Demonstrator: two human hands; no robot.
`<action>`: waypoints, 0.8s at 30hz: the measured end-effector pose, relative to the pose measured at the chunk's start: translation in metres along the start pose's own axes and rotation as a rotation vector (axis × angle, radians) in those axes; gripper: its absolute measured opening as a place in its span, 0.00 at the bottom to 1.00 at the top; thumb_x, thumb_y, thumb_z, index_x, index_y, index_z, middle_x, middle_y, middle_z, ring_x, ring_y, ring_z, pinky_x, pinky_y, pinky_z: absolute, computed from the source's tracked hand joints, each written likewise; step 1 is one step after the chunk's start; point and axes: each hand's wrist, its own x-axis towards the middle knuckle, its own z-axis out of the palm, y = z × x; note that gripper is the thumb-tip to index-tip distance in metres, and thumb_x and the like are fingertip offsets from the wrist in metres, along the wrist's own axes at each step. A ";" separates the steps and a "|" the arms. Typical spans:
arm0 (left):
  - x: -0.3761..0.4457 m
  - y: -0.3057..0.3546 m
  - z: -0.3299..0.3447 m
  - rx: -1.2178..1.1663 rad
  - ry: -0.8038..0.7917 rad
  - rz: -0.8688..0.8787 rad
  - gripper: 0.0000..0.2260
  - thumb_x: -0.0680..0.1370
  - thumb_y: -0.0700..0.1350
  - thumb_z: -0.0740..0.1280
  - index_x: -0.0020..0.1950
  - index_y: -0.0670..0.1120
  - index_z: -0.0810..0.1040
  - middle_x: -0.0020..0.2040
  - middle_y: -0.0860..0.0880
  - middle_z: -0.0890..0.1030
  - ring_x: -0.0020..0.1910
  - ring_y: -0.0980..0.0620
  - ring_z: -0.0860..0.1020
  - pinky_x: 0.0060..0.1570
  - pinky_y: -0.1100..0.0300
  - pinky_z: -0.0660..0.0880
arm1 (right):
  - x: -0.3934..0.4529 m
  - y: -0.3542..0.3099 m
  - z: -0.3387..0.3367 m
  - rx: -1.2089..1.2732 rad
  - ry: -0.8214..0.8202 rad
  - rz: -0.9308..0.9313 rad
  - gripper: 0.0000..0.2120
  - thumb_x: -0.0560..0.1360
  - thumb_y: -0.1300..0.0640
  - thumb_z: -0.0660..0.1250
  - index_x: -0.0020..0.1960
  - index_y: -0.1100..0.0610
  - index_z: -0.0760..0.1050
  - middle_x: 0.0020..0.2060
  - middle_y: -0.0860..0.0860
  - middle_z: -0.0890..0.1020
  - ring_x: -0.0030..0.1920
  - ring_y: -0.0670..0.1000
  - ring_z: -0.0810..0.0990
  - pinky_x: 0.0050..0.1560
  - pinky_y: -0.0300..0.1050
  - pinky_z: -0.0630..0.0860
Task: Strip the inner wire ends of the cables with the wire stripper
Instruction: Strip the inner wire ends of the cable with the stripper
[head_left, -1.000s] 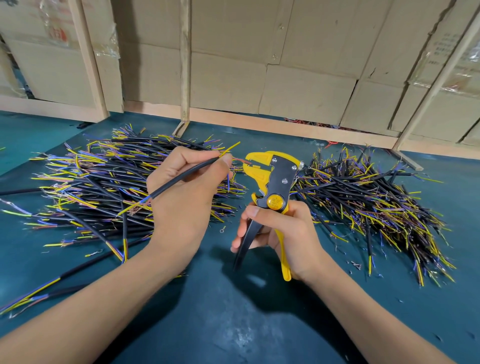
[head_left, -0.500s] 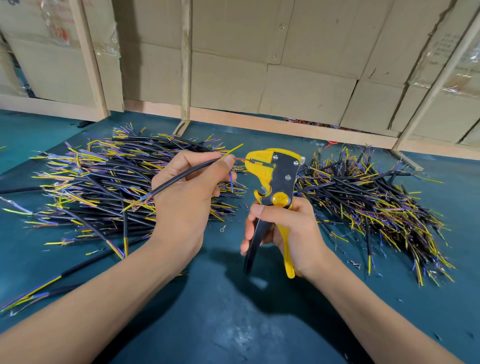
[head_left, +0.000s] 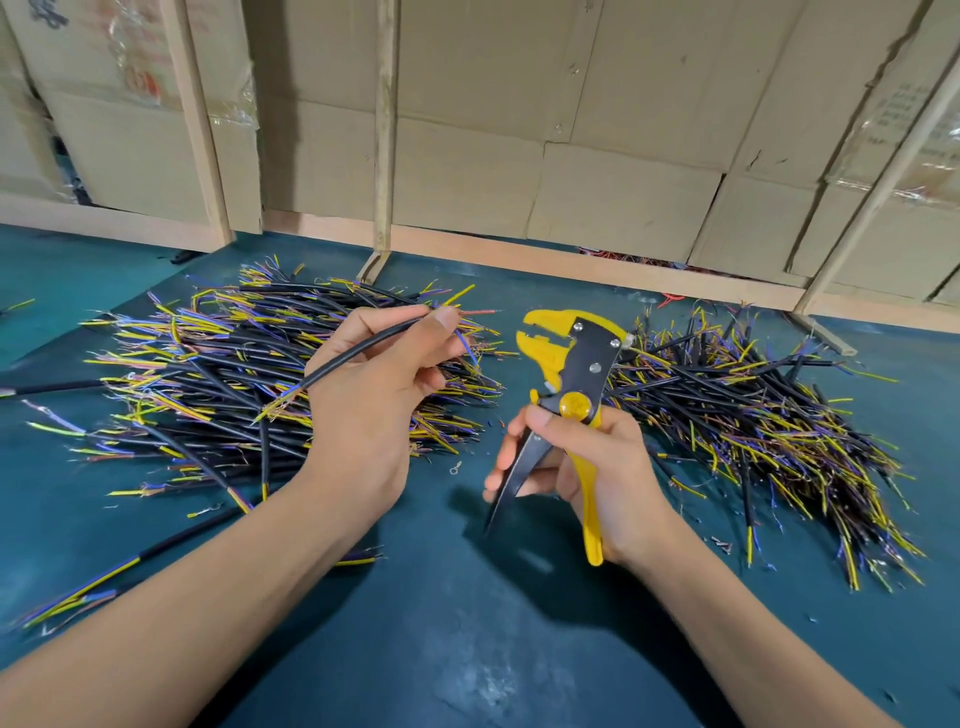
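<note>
While my left hand (head_left: 371, 410) pinches one black cable (head_left: 358, 347) between thumb and fingers, its red inner wire (head_left: 480, 312) sticks out past the thumb toward the tool, close to it but not touching. Over on the other side, my right hand (head_left: 597, 470) wraps its fingers around the handles of the yellow-and-black wire stripper (head_left: 574, 384), head pointing up and left, handles spread apart. Behind my left hand I see a big pile of cables (head_left: 208, 374) on the teal table (head_left: 467, 623), and a second pile (head_left: 753, 415) lies to the right of the stripper. Cardboard boxes (head_left: 571, 156) stand along the back
</note>
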 end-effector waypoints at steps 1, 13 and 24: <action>0.001 0.000 0.000 -0.041 -0.004 -0.017 0.08 0.73 0.34 0.75 0.41 0.45 0.80 0.39 0.43 0.85 0.39 0.48 0.84 0.35 0.61 0.74 | 0.000 0.001 0.001 -0.028 -0.008 -0.006 0.07 0.75 0.57 0.70 0.40 0.59 0.83 0.35 0.62 0.82 0.35 0.67 0.85 0.39 0.55 0.83; -0.007 -0.005 0.004 -0.108 -0.086 0.059 0.07 0.71 0.33 0.74 0.40 0.43 0.79 0.37 0.44 0.85 0.43 0.45 0.86 0.45 0.58 0.81 | -0.005 0.001 0.007 -0.080 -0.034 -0.061 0.08 0.73 0.53 0.71 0.42 0.57 0.83 0.37 0.61 0.83 0.37 0.68 0.85 0.40 0.51 0.82; -0.008 -0.011 0.001 0.127 -0.048 0.228 0.08 0.71 0.37 0.78 0.40 0.47 0.82 0.43 0.43 0.86 0.46 0.43 0.86 0.51 0.51 0.82 | -0.003 0.004 0.007 -0.043 -0.015 -0.048 0.07 0.74 0.55 0.71 0.41 0.57 0.83 0.36 0.61 0.83 0.36 0.67 0.85 0.39 0.50 0.82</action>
